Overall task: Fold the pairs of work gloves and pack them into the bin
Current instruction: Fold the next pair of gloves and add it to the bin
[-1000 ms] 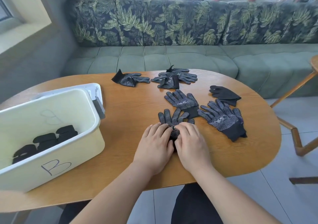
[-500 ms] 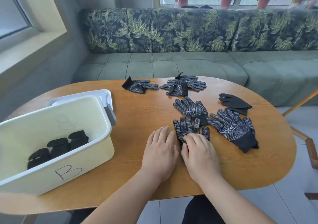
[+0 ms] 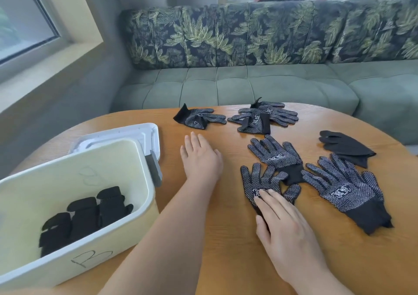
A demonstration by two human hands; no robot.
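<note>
knit, dotted glove [image 3: 260,181] lies flat under the straight fingers of my right hand [image 3: 287,231], my left hand [image 3: 201,159] open and empty over the table [image 3: 226,267]; a touching neighbour glove [image 3: 276,156] may drag along when folded, well apart from the bin [image 3: 90,258].

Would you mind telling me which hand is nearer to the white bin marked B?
Left. The left hand is open just right of the bin, apart from it; the right hand is farther right, resting on a dotted glove.
</note>
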